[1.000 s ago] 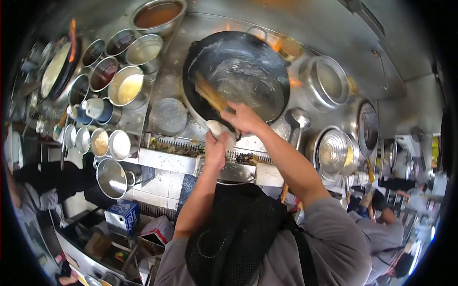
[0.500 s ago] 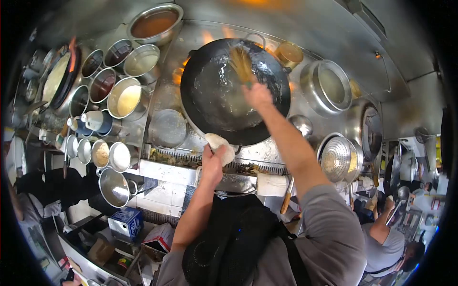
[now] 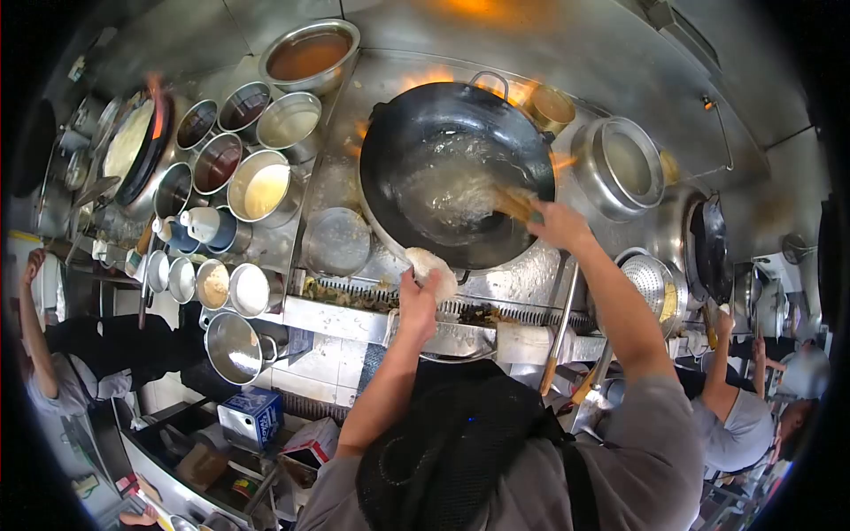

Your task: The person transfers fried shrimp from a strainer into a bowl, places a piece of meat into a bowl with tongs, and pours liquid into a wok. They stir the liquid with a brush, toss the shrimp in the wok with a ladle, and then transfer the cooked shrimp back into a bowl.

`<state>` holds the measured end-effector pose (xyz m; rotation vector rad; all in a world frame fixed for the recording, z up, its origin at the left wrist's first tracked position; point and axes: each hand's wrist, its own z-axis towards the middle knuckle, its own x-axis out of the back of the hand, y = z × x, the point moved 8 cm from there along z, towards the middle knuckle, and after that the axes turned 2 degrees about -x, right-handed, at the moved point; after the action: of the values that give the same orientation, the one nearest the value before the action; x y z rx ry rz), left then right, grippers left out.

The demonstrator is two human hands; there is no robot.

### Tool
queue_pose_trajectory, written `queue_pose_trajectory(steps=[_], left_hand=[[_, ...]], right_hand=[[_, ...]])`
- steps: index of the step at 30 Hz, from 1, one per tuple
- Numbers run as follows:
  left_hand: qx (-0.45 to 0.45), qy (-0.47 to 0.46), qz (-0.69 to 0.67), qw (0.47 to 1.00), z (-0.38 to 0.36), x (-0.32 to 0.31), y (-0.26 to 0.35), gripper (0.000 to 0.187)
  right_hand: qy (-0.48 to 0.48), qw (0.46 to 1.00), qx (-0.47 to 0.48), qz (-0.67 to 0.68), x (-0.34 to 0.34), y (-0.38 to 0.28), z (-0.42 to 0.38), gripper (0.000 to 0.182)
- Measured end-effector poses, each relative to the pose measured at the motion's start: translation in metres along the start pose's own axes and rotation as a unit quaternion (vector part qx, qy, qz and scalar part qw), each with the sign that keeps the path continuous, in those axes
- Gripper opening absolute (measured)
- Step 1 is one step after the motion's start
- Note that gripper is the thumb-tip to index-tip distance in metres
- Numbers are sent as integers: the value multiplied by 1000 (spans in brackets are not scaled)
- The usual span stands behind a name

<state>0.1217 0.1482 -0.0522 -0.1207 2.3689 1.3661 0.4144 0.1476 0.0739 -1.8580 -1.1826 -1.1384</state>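
A large black wok (image 3: 398, 133) sits over flames, with swirling cloudy water inside. My right hand (image 3: 560, 226) is closed round the green-banded grip of a bamboo brush (image 3: 513, 203), whose bristles reach into the water at the wok's right side. At the wok's near rim, my left hand (image 3: 420, 299) grips a folded pale cloth (image 3: 434, 270), which lies against the rim.
Pots of sauces (image 3: 266, 190) and small bowls (image 3: 249, 290) stand left. A clear round lid (image 3: 336, 241) lies beside the wok. Right are a steel pot (image 3: 620, 164) and perforated strainer (image 3: 648, 281). Co-workers (image 3: 739, 425) stand at both sides.
My right hand has swept the brush from the wok's upper middle to its right side. The view has shifted, and the wok's water is more stirred up. My left hand still grips the cloth.
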Motion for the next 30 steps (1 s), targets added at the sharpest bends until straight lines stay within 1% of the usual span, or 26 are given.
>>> queue_pose_trajectory(steps=[1, 3, 5, 6, 7, 8, 9, 10, 12, 13, 14, 16, 17, 18, 19, 20, 21, 22, 23, 24, 25, 26, 27, 28, 29, 30], left_hand=[[10, -8, -11, 1000, -2, -3, 5, 59], [21, -18, -26, 999, -2, -8, 4, 58], [9, -11, -23, 1000, -1, -5, 2, 56], [10, -9, -20, 1000, -3, -8, 6, 56], [13, -14, -19, 1000, -4, -8, 3, 56], [-8, -12, -6, 1000, -4, -6, 3, 56], [-33, -9, 3, 999, -2, -4, 4, 56], [-18, -3, 22, 1000, 1, 2, -4, 55], [-7, -4, 27, 1000, 0, 2, -2, 54], [3, -3, 35, 999, -1, 1, 0, 52], [0, 3, 35, 999, -5, 0, 8, 52], [33, -4, -1, 999, -11, -8, 18, 49], [29, -1, 1, 1000, -11, -9, 19, 49], [20, -7, 1, 1000, -10, -10, 21, 48], [14, -16, 3, 1000, -10, -9, 20, 47], [7, -25, 6, 1000, -7, -8, 17, 47], [7, -33, 12, 999, -5, -8, 16, 47], [13, -12, 41, 999, -4, -5, 14, 48], [19, 5, 71, 997, -4, -3, 12, 49], [23, -11, 77, 997, -4, -7, 10, 49], [17, -1, 41, 999, -3, -7, 10, 41], [13, 6, 5, 1000, -2, -7, 11, 33], [22, -9, 7, 1000, 5, -1, 1, 45], [37, -35, 12, 999, 12, 4, -7, 57], [67, -32, 12, 997, 11, 8, -6, 57], [73, -47, 65, 994, 14, 16, -6, 49]], right_hand=[[56, 998, -25, 16, 1, -4, 15, 50], [54, 997, -59, 9, -34, -38, 49, 53], [61, 997, -54, 2, -39, -90, 29, 51], [62, 996, -59, 3, -40, -88, 11, 51], [47, 998, -31, -6, -45, -88, -9, 54], [31, 999, -3, -14, -48, -85, -23, 57], [10, 998, -20, -51, -49, -65, -30, 58], [-14, 995, -33, -90, -50, -39, -37, 60], [52, 980, -110, -154, -43, 18, -1, 59], [77, 982, -112, -128, -19, 19, 16, 59], [137, 984, -76, -89, -9, 17, 42, 61], [150, 985, -89, -8, 11, -22, 87, 64], [123, 986, -65, 95, 9, -47, 109, 62], [145, 966, -16, 212, 6, -79, 120, 60], [43, 920, -51, 387, 12, -119, 96, 58], [75, 889, -48, 448, -5, -137, 104, 60], [69, 885, -36, 459, -9, -154, 92, 60], [27, 882, -20, 469, -12, -165, 75, 62], [7, 881, 6, 474, -29, -166, 69, 65], [-19, 881, 31, 472, -31, -165, 49, 67], [-67, 899, 18, 433, -39, -156, 28, 69], [-74, 930, 45, 358, -41, -141, 8, 70], [-80, 954, 65, 283, -43, -124, -13, 71], [-101, 971, 29, 216, -40, -100, -37, 71], [-138, 972, -26, 190, -39, -68, -58, 64], [-103, 986, -35, 128, -45, -33, -60, 51]])
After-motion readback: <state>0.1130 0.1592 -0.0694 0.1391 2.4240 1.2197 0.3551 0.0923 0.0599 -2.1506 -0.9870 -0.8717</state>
